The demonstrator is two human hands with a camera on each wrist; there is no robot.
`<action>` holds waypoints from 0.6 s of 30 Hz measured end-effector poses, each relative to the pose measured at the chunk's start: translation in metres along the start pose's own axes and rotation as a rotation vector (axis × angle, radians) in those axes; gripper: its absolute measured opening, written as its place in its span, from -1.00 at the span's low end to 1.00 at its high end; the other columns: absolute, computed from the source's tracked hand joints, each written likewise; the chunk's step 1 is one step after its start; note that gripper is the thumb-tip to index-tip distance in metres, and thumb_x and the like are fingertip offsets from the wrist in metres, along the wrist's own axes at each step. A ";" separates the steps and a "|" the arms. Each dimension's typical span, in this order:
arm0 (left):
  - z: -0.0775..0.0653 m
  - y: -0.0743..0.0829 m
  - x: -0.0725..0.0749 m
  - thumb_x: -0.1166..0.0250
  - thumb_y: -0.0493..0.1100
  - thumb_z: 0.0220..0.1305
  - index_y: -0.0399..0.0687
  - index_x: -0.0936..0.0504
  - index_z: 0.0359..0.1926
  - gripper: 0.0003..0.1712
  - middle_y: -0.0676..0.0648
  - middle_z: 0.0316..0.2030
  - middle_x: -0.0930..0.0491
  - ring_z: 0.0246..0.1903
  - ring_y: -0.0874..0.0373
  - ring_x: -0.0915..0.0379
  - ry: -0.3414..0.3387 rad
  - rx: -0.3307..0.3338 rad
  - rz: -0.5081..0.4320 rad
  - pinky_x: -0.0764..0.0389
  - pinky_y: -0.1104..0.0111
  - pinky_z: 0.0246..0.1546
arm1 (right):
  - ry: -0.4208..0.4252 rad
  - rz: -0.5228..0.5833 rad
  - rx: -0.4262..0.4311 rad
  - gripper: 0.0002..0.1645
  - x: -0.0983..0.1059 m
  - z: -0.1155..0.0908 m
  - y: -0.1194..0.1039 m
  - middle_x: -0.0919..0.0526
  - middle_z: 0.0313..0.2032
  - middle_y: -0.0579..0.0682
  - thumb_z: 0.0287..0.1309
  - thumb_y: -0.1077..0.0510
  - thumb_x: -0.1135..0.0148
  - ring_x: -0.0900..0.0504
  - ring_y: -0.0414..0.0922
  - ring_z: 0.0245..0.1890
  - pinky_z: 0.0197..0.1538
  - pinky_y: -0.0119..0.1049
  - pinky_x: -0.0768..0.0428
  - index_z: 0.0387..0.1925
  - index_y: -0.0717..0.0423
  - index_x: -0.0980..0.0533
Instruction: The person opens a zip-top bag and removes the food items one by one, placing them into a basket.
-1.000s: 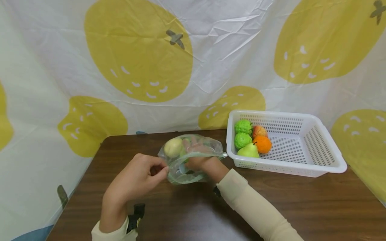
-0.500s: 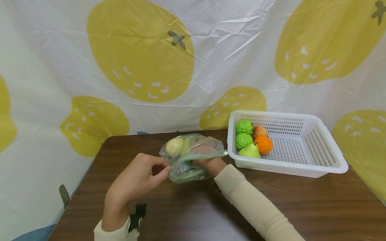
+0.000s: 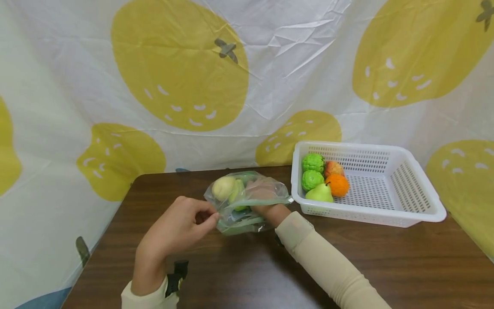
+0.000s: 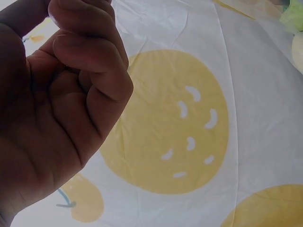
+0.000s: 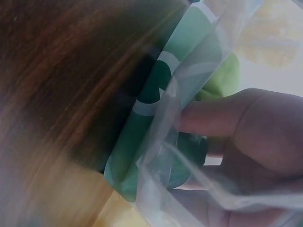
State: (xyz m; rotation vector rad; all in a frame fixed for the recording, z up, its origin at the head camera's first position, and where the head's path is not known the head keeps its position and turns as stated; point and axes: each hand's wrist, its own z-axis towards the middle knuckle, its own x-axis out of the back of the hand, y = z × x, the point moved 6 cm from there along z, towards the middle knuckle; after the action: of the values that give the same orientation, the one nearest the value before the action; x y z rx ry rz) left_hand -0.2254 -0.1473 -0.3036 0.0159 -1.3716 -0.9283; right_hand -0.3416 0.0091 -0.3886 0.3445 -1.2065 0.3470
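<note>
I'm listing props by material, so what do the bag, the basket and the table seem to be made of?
Bag: likely thin, glossy plastic film; the right hand shows through it.
Basket: probably moulded plastic, smooth and white, with even rows of slots.
Table: dark brown wood grain with a soft sheen; solid wood or printed laminate, I cannot tell.

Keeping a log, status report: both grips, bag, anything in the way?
Left grip pinching edge of clear bag, right grip inside it. Bag open, pale round item inside. White basket beside it, apparently not blocking.
</note>
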 end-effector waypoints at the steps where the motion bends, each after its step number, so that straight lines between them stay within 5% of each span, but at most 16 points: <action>1: 0.000 0.000 0.000 -0.26 -0.23 0.33 0.05 -0.75 -0.45 -0.78 0.21 -0.59 -0.59 -0.58 0.40 -0.45 0.001 0.002 0.001 -0.55 0.45 -0.48 | -0.004 -0.008 0.004 -0.79 0.000 -0.001 0.000 -0.70 -0.38 0.14 0.27 0.14 -0.06 -0.67 0.11 -0.39 -0.27 -0.02 -0.65 -0.40 0.12 -0.56; 7: -0.002 0.000 0.003 -0.27 -0.23 0.34 0.06 -0.74 -0.44 -0.78 0.20 -0.59 -0.59 -0.58 0.39 -0.45 0.012 0.010 -0.007 -0.54 0.45 -0.49 | -0.020 -0.030 0.018 -0.83 0.006 -0.007 -0.005 -0.70 -0.38 0.07 0.28 0.17 -0.08 -0.67 0.05 -0.36 -0.22 -0.06 -0.64 -0.37 0.08 -0.57; 13: -0.004 -0.002 0.005 -0.27 -0.24 0.33 0.07 -0.74 -0.43 -0.79 0.20 -0.58 -0.59 -0.58 0.37 -0.44 0.027 0.018 -0.015 -0.54 0.44 -0.49 | 0.067 -0.052 -0.008 -0.80 0.017 -0.017 -0.010 -0.63 -0.45 0.07 0.28 0.17 -0.10 -0.61 0.03 -0.43 -0.31 -0.08 -0.61 -0.46 0.07 -0.54; 18: -0.006 -0.003 0.008 -0.27 -0.25 0.32 0.09 -0.73 -0.45 -0.77 0.20 -0.61 -0.56 -0.60 0.36 -0.41 0.046 0.019 -0.017 -0.52 0.45 -0.52 | 0.004 -0.042 -0.009 -0.84 0.026 -0.022 -0.016 -0.61 -0.38 0.09 0.34 0.18 -0.09 -0.62 0.03 -0.35 -0.25 -0.06 -0.64 -0.36 0.11 -0.54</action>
State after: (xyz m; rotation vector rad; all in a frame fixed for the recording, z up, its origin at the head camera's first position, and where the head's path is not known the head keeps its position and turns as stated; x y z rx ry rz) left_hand -0.2228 -0.1565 -0.2998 0.0627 -1.3392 -0.9241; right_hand -0.3081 0.0062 -0.3721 0.3605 -1.1952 0.3060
